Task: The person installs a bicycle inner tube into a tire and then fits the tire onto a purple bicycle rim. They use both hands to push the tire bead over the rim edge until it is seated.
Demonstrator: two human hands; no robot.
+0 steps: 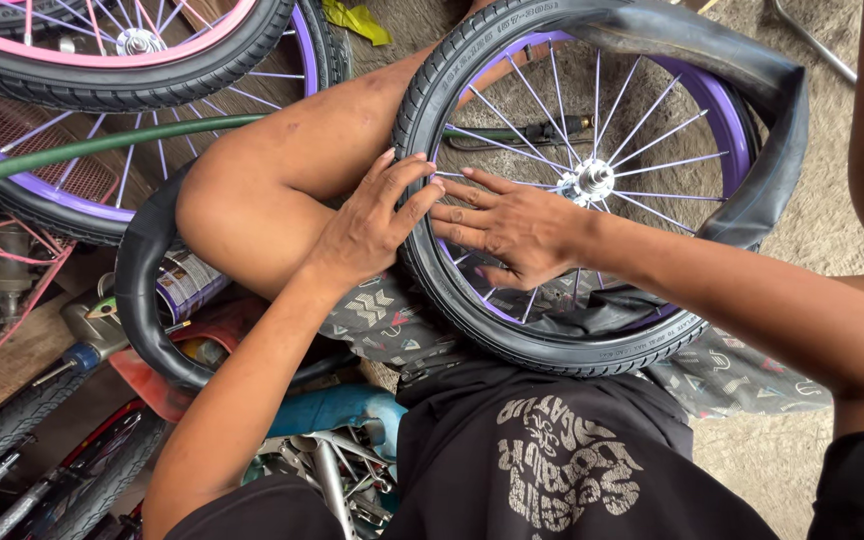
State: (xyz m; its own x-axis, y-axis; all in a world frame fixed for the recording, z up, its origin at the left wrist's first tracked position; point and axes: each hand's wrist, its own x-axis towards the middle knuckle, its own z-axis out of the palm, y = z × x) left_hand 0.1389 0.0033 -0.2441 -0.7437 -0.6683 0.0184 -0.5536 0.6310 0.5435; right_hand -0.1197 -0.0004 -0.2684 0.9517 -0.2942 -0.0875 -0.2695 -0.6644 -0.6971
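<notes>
A small bicycle wheel with a black tyre (422,110), purple rim (727,120) and silver spokes rests on my lap, its hub (592,180) in the middle. My left hand (372,215) presses on the tyre's left side, fingers spread over the tread. Inside the wheel, my right hand (512,228) lies flat against the tyre's inner edge, fingers pointing left. A black inner tube (772,130) hangs loose out of the tyre along the top and right side. My bent left knee (242,200) sits just left of the wheel.
Another black inner tube (137,290) loops under my left knee. A pink-rimmed wheel (122,45) and a purple-rimmed wheel (52,190) lie at the top left, crossed by a green hose (82,150). A spray can (187,285), tools and bicycle parts crowd the left and bottom.
</notes>
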